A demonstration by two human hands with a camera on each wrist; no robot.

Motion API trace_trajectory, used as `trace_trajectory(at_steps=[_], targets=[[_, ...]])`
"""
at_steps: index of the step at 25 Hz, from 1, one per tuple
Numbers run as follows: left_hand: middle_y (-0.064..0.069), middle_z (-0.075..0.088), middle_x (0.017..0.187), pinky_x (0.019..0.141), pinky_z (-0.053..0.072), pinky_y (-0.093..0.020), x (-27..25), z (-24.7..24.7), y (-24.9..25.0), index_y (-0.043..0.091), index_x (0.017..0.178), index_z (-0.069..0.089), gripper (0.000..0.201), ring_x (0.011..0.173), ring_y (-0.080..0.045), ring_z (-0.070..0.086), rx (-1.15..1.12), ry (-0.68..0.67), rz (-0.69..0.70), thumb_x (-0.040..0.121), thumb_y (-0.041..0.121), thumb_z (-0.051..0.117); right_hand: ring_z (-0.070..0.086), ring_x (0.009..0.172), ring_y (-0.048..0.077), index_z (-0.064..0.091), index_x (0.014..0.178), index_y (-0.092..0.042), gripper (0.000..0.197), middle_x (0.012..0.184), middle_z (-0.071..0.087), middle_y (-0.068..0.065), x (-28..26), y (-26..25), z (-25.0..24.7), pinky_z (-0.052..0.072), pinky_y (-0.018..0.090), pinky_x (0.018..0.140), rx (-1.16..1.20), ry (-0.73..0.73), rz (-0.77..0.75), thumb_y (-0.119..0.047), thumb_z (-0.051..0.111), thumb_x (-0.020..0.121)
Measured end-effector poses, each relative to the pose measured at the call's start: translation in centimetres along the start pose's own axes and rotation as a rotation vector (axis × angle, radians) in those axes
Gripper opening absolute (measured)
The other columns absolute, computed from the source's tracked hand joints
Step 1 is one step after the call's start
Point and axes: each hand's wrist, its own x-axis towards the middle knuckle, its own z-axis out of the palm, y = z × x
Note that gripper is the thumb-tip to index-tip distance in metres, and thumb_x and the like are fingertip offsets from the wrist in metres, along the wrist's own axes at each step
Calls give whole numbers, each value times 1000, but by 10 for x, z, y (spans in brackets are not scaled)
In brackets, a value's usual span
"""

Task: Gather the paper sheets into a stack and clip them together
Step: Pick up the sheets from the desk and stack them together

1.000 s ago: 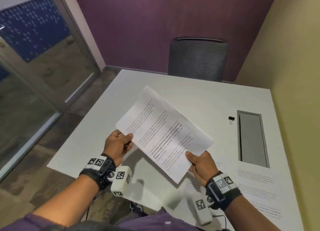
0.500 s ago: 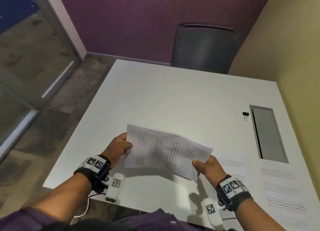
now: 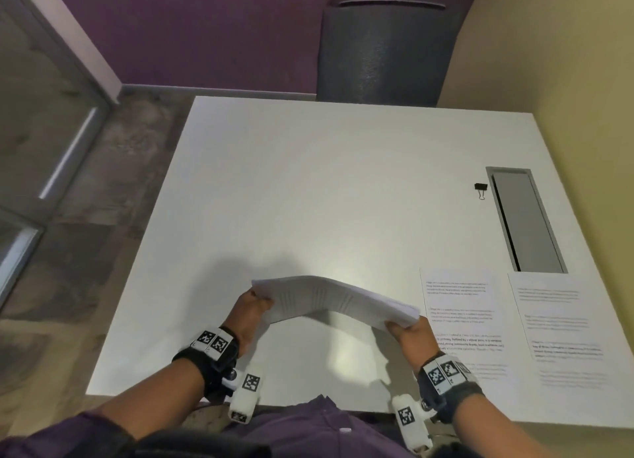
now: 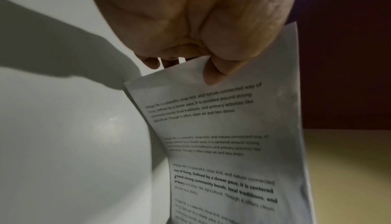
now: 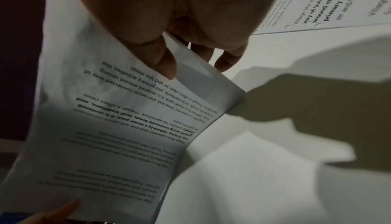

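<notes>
White sheets (image 3: 334, 300) arch between left hand (image 3: 252, 312) and right hand (image 3: 410, 334), both pinching ends to square them; clip (image 3: 481, 188) waits at two o'clock.

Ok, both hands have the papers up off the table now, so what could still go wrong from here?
1. The stack bows upward between the left hand and right hand, each pinching one end; the sheets could fan out of line.
2. Two sheets lie on the table at the right, ungathered and easy to miss.
3. The binder clip sits far off beside the grey slot; reaching it leaves one hand holding the stack.
</notes>
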Motion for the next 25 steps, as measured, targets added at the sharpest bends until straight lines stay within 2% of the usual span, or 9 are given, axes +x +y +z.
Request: trace_trajectory(at_steps=[5, 9, 11, 13, 16, 19, 21, 23, 25], targets=[[-11, 70, 100, 74, 47, -33, -3, -1, -10, 4, 112, 67, 28, 96, -28, 63, 16, -20, 16, 86, -1, 58, 64, 89, 28, 58, 93, -19, 18, 81, 63, -1, -11, 2, 4, 50, 37, 84, 65, 24, 67, -3, 65, 90], [-9, 70, 92, 78, 47, -35, 3, -2, -17, 7, 101, 70, 20, 93, -28, 62, 29, 17, 24, 84, 0, 62, 60, 80, 29, 65, 97, 0, 10, 81, 62, 15, -4, 9, 5, 53, 53, 84, 8, 14, 89, -7, 64, 91], [-8, 72, 94, 79, 48, -34, 3, -1, -23, 8, 103, 70, 18, 96, -30, 64, 111, -16, 19, 89, 0, 61, 65, 92, 32, 64, 101, -4, 12, 94, 66, 16, -2, 14, 5, 53, 50, 90, 2, 16, 124, -9, 66, 90], [-4, 70, 88, 71, 47, -29, -3, -1, -25, 8, 100, 68, 10, 87, -25, 64, 226, -40, 47, 93, 5, 62, 65, 108, 36, 62, 110, -4, 22, 110, 68, 17, -1, 18, 5, 52, 44, 95, 17, -6, 173, -8, 67, 89], [-1, 69, 83, 62, 44, -24, -15, 2, -14, 9, 101, 66, 6, 83, -24, 63, 251, -27, 147, 96, 10, 62, 68, 98, 37, 64, 107, -8, 21, 104, 71, 20, -5, 12, -4, 56, 46, 90, -15, -18, 112, -10, 69, 87], [10, 73, 85, 63, 48, -19, -28, 5, 14, 26, 94, 71, 22, 80, -12, 67, 288, -66, 298, 97, 7, 59, 70, 93, 34, 68, 93, -12, 14, 95, 74, 12, -18, -1, -26, 59, 47, 85, 9, 0, 39, -5, 71, 82], [16, 76, 86, 67, 50, -12, -30, 13, 37, 28, 100, 73, 36, 81, 2, 68, 349, -126, 400, 92, -3, 58, 72, 94, 31, 69, 86, -14, 22, 93, 76, 3, -25, -10, -47, 61, 36, 73, 130, 11, -21, 6, 69, 79], [24, 75, 94, 77, 49, -7, -30, 26, 55, 27, 108, 71, 56, 91, 7, 67, 455, -185, 531, 81, -19, 52, 70, 101, 29, 62, 115, -14, 44, 112, 71, 1, -25, -10, -70, 60, 32, 75, 341, 113, -54, 8, 73, 78], [24, 73, 93, 79, 47, -8, -33, 45, 72, 32, 100, 70, 61, 94, 4, 65, 567, -223, 648, 78, -21, 48, 60, 117, 22, 41, 144, -23, 79, 138, 54, -3, -24, -2, -92, 54, 38, 93, 428, 261, -116, 0, 78, 78]])
